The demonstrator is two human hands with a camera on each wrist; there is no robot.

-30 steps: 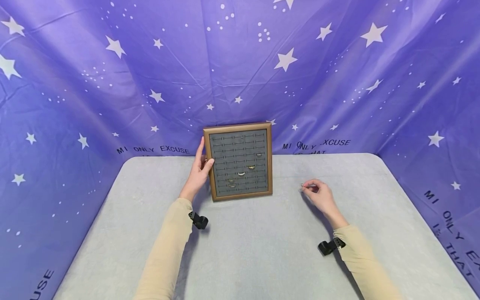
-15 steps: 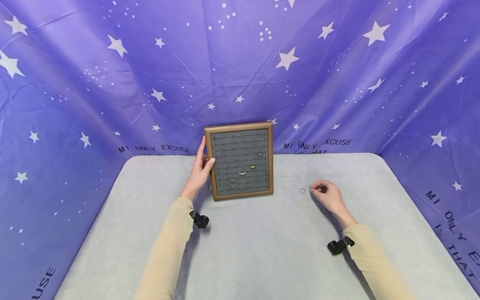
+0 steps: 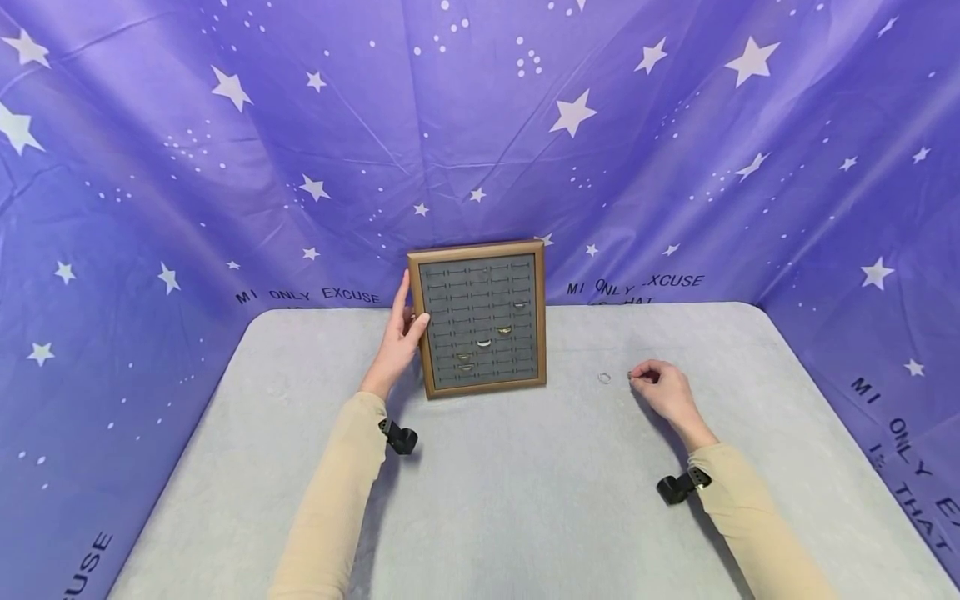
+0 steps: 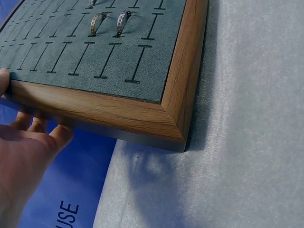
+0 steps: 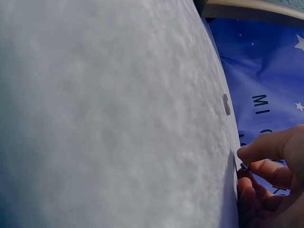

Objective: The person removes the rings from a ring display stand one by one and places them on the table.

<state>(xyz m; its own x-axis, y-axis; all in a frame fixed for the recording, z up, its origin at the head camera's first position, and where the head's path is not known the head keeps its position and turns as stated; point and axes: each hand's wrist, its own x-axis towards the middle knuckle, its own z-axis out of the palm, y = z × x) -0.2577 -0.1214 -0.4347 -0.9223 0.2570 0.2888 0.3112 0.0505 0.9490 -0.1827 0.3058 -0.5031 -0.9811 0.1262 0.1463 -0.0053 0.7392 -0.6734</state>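
My left hand [image 3: 395,346] grips the left edge of a wooden-framed ring display tray [image 3: 448,315], thumb on the front and fingers behind. The tray leans upright on the table, its grey slotted pad facing me. Several rings sit in its slots, among them a white ring [image 3: 484,343], a gold ring [image 3: 505,331] and a patterned silver ring [image 4: 123,23]. To the right of the tray, my right hand [image 3: 664,392] pinches a small ring [image 5: 244,166] close to the tabletop, mostly hidden by the fingertips. A loose silver ring [image 3: 604,377] lies on the table between that hand and the tray.
The table [image 3: 517,500] has a light grey cloth surface with rounded back corners. A purple curtain [image 3: 480,125] with white stars and printed lettering hangs behind it and along both sides. Black cameras are strapped to both wrists.
My right hand has moved a short way right with the pinched ring, away from the silver ring lying on the table. My left hand and the tray stay in place.
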